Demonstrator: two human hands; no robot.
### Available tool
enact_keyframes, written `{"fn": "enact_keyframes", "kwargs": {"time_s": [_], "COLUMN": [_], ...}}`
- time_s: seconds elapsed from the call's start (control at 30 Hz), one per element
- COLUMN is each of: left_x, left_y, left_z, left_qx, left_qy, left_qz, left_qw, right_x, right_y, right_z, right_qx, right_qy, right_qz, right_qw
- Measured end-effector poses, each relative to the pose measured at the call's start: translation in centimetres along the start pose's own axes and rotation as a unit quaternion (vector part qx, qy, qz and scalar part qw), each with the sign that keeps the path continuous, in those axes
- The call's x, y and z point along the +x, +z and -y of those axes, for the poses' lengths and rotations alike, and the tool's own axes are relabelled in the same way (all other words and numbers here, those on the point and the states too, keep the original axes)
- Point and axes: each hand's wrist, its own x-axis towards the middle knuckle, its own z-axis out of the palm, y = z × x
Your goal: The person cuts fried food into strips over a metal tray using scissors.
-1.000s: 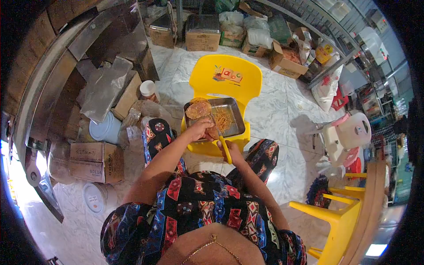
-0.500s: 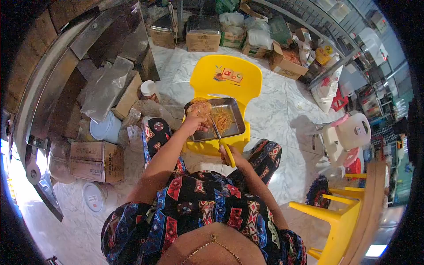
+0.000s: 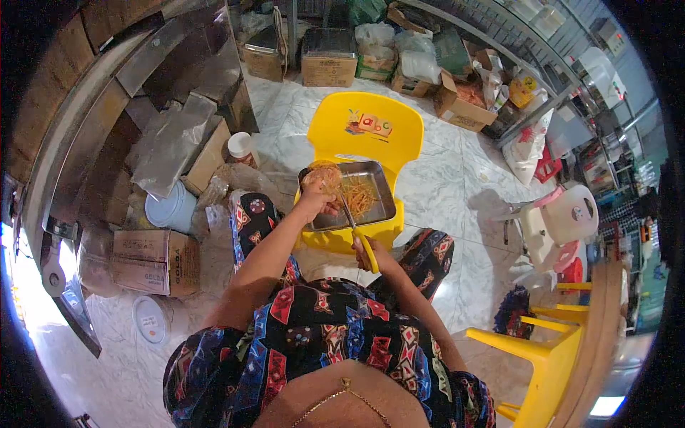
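Observation:
A metal tray (image 3: 385, 187) rests on the seat of a yellow chair (image 3: 365, 121). Thin orange-brown strips (image 3: 359, 196) lie in its right part. Over the tray's left side, my left hand (image 3: 318, 201) grips a flat orange-brown food piece (image 3: 325, 175). Yellow-handled scissors (image 3: 367, 251) are in my right hand (image 3: 372, 252), at the tray's near edge, with the blades pointing up beside the piece. Whether the blades touch it is hard to tell. More orange pieces are partly hidden beneath my left hand.
Left are a cardboard box (image 3: 155, 261), a blue-lidded bucket (image 3: 171, 207), a white-lidded jar (image 3: 241, 145) and plastic bags. Boxes (image 3: 328, 70) line the back. A white chair (image 3: 560, 222) and yellow stool (image 3: 546, 349) stand on the right.
My left hand has shifted up and left from the scissors with the food piece. The scissors have moved slightly down, and their blades show more than a second ago.

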Motion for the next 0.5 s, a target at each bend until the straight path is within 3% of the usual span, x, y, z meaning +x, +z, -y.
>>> {"fn": "enact_keyframes", "kwargs": {"time_s": [0.27,0.4,0.5], "left_x": [0.2,0.3,0.5], "left_y": [0.0,0.2,-0.1], "left_z": [-0.2,-0.2,-0.3], "left_qx": [-0.013,-0.007,-0.034], "left_qy": [-0.012,0.001,-0.060], "left_qz": [0.019,-0.006,-0.046], "left_qw": [1.000,1.000,0.997], "right_x": [-1.2,-1.1,-1.1], "right_y": [-0.4,-0.4,-0.5], "right_z": [1.7,1.5,1.4], "right_qx": [-0.016,-0.036,-0.095], "right_qy": [0.043,0.017,-0.002], "right_qz": [-0.035,-0.044,-0.051], "right_qw": [0.998,0.998,0.994]}}
